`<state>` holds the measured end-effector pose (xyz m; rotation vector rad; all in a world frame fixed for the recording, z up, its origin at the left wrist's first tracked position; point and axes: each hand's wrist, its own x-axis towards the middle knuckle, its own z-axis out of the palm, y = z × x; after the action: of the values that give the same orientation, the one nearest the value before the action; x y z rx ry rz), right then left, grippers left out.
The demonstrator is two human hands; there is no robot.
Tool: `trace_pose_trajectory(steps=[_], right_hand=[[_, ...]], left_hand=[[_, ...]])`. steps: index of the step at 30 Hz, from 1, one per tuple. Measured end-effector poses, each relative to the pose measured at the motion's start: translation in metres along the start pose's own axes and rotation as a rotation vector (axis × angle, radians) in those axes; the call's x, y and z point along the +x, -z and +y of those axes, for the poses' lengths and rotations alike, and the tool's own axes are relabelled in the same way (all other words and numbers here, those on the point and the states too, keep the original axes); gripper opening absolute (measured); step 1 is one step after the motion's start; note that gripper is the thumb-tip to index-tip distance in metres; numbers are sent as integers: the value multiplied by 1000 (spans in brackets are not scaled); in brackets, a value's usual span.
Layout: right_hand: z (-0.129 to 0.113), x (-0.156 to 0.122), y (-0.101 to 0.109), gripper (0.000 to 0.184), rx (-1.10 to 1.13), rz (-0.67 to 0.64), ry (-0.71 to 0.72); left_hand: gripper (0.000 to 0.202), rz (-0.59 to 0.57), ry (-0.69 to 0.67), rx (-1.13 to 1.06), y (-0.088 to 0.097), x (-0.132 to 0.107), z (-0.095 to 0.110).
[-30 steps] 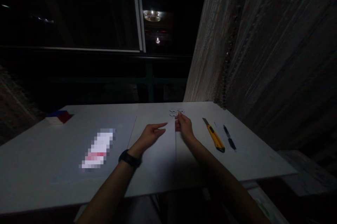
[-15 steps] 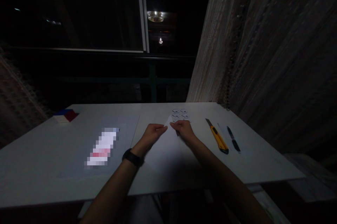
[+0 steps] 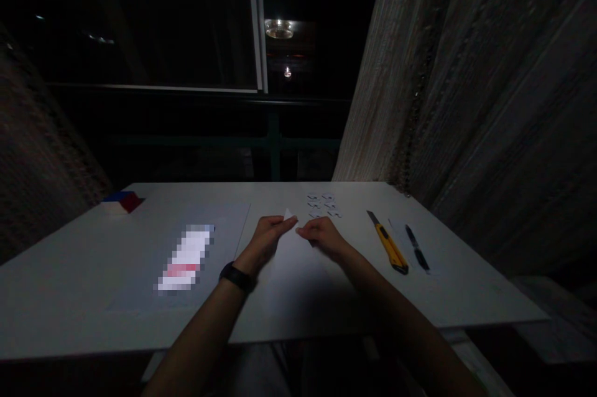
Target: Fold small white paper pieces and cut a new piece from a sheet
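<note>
A white sheet of paper (image 3: 296, 266) with a pointed top lies in front of me, its lower part in shadow. My left hand (image 3: 268, 236), with a black watch on the wrist, pinches the paper near its tip. On the other edge, my right hand (image 3: 324, 235) has its thumb and fingers closed on the paper just below the tip. Right behind my right hand lie several small paper pieces (image 3: 329, 205) with dark curved marks, set out in rows.
To the right are a yellow utility knife (image 3: 389, 244) with its blade showing and a dark pen (image 3: 417, 249). At left, a bright pixelated patch (image 3: 186, 260) lies on a pale sheet (image 3: 135, 285). A blue, red and white block (image 3: 122, 202) sits at the table's (image 3: 60, 297) back left.
The paper's tip has shifted left and lower between my hands. My right hand has slid slightly down the edge. The whole view has turned a little.
</note>
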<state>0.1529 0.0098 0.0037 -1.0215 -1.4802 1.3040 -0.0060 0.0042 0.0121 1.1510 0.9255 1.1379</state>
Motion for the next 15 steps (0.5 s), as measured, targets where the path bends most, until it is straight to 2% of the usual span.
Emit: trace_pose_trajectory(steps=[5, 15], right_hand=[[-3, -3, -5, 34, -42, -65, -9], [-5, -4, -2, 33, -72, -123, -5]], left_hand=[[28, 58, 15, -39, -1, 0, 1], [16, 125, -80, -119, 7, 5, 1]])
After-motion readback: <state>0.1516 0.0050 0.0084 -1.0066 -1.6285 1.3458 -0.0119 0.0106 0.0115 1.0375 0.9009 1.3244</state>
